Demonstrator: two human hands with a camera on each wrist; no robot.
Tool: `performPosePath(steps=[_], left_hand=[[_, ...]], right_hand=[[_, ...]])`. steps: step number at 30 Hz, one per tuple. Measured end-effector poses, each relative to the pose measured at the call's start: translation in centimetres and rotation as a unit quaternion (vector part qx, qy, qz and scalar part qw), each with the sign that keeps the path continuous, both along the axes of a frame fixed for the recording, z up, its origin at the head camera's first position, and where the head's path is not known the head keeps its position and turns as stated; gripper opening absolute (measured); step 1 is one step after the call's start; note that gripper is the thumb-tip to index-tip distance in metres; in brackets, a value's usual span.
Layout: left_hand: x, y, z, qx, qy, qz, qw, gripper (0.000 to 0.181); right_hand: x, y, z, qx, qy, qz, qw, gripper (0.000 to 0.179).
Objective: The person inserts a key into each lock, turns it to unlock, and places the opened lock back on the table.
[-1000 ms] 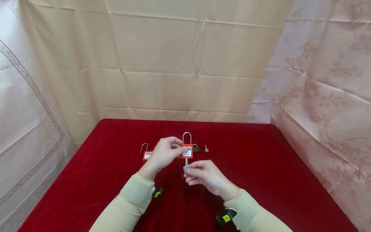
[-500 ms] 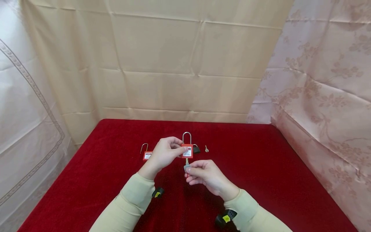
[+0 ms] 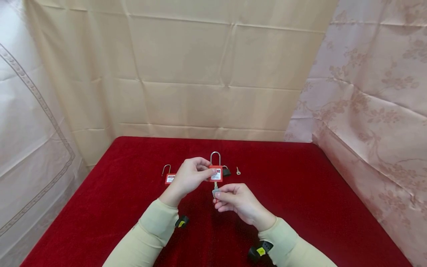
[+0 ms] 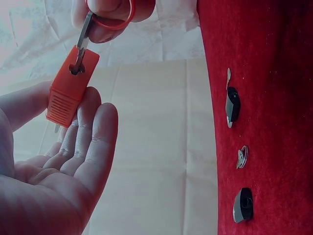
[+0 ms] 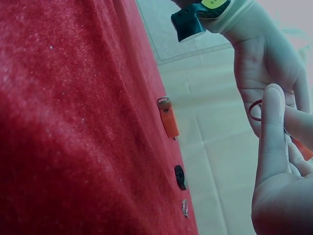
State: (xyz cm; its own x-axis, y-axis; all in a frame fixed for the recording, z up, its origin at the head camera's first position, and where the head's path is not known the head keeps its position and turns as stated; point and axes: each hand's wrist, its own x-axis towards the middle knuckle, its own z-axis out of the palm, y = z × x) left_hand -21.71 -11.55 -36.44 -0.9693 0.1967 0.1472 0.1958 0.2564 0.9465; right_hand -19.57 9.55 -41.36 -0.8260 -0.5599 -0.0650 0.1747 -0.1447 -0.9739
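My left hand (image 3: pixel 190 177) holds a red padlock (image 3: pixel 216 178) upright above the table, thumb across its white label and fingers behind. Its long steel shackle (image 3: pixel 215 152) points up, both legs in the body. Below it, my right hand (image 3: pixel 238 202) pinches the grey head of a key (image 3: pixel 215 193). The left wrist view shows the key's blade (image 4: pixel 80 56) inside the keyhole in the padlock's underside. A red ring (image 4: pixel 133 13) hangs from that key. In the right wrist view, my fingers hide most of the key, and only an orange-red edge of the padlock (image 5: pixel 304 148) shows.
On the red cloth (image 3: pixel 283 193) lies another red padlock (image 3: pixel 170 178), its shackle raised, partly behind my left wrist. A black padlock (image 3: pixel 226 172) and a small key (image 3: pixel 238 171) lie behind the hands. The left wrist view also shows a second dark padlock (image 4: pixel 243 205) and ringed keys (image 4: pixel 241 158).
My right hand and the key have shifted very slightly up and to the right, and less of the red ring shows beside the fingers. The left hand stays almost still.
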Motion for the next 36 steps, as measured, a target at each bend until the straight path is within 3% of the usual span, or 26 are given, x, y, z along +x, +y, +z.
performPosePath(steps=[16,21,36], left_hand=[[0.2,0.3,0.0,-0.002,-0.005,-0.011,0.9999,0.026],[0.2,0.8,-0.2,-0.006,-0.005,-0.024,0.9997,0.023],[-0.1,0.9,-0.5,0.035,-0.003,-0.037,0.9987,0.027]], right_hand=[[-0.1,0.3,0.2,0.016,0.017,-0.029,0.9993,0.022],[-0.2,0.5,0.4,0.009,0.018,-0.055,0.9983,0.011],[-0.6,0.5,0.6,-0.004,0.021,-0.097,0.9951,0.01]])
